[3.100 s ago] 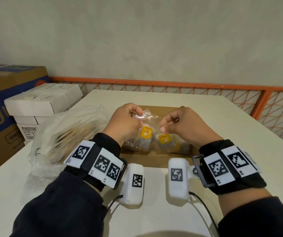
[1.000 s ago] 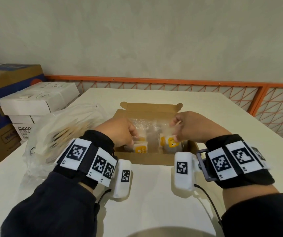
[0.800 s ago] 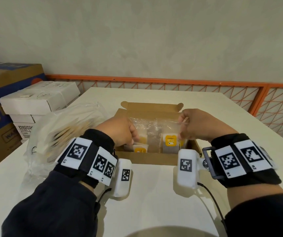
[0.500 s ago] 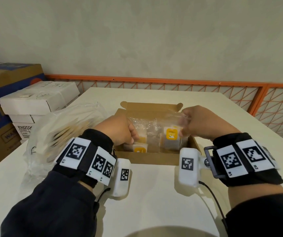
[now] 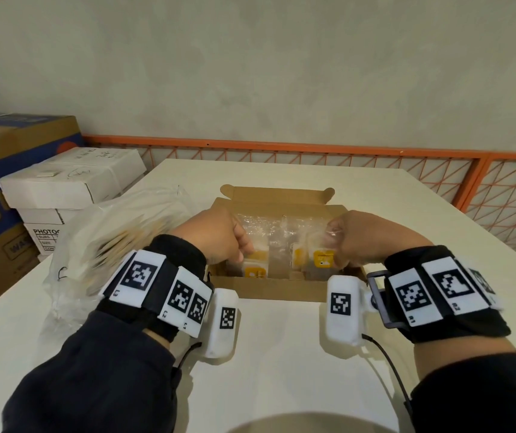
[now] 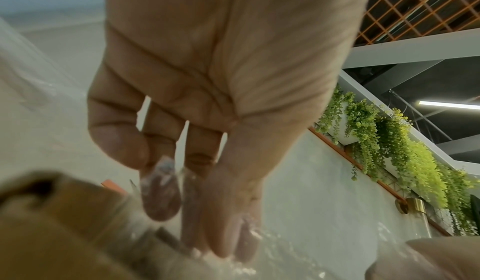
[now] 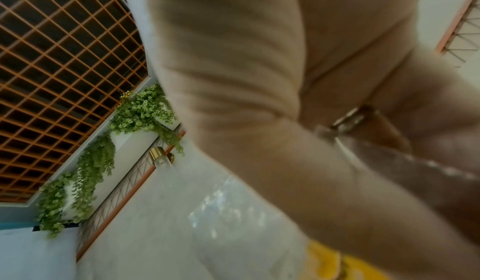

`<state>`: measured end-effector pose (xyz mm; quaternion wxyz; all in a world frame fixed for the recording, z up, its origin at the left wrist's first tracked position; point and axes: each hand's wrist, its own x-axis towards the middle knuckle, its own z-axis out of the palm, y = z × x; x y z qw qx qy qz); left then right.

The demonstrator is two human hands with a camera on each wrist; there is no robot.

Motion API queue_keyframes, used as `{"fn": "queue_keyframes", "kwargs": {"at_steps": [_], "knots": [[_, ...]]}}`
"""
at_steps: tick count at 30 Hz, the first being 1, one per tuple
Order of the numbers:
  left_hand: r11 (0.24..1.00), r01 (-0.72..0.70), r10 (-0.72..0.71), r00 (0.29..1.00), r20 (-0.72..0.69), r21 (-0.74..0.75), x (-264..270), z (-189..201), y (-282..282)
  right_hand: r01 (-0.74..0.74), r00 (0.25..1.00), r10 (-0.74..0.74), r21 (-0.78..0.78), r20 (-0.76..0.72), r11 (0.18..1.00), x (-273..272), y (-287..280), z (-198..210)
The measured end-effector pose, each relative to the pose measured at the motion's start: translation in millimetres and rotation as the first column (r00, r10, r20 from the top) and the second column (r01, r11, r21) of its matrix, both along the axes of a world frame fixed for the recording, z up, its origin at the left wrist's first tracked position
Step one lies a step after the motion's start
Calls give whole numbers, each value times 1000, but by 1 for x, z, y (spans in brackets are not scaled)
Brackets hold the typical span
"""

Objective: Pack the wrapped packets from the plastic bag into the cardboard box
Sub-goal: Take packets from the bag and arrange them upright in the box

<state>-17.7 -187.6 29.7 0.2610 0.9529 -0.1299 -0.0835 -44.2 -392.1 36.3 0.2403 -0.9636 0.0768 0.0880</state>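
An open brown cardboard box [image 5: 281, 289] sits mid-table with several clear-wrapped packets with yellow labels inside. My left hand [image 5: 244, 248] reaches into its left side; in the left wrist view its fingertips [image 6: 161, 198] and thumb close on the clear wrap of a packet [image 5: 255, 270] beside the box wall [image 6: 52, 233]. My right hand [image 5: 333, 232] pinches the top of the wrap of another packet [image 5: 323, 259], which stands in the box's right side. Its yellow label [image 7: 322, 257] shows below the hand in the right wrist view. The plastic bag [image 5: 110, 242] of packets lies to the left.
White cartons [image 5: 69, 185] and a large brown and blue carton [image 5: 6, 157] stand off the table's left edge. An orange mesh railing [image 5: 312, 151] runs behind the table and along its right. The box lid flap [image 5: 277, 195] stands up at the back.
Both hands came down from above into the box with their packets. The right hand then lifted its packet a little and shifted it right; the left hand stayed low in the left side.
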Motion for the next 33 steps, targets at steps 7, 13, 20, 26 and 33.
{"fn": "queue_keyframes", "kwargs": {"at_steps": [7, 13, 20, 26, 33], "knots": [[997, -51, 54, 997, 48, -51, 0, 0, -1, -9, 959, 7, 6, 285, 1000, -2, -1, 9], [993, -77, 84, 993, 79, -87, 1, 1, -3, -62, 963, 67, -27, 261, 998, 1, 8, 4], [995, -63, 69, 995, 70, -83, 1, 1, -3, -9, 998, 16, -108, 58, 994, -2, 11, 3], [994, -70, 74, 997, 34, -84, -1, 0, -3, 53, 999, -52, -66, 18, 996, -5, 4, 3], [995, -77, 79, 996, 36, -67, -1, 1, -3, 7, 963, -32, 92, 268, 996, -3, 2, 9]]}}
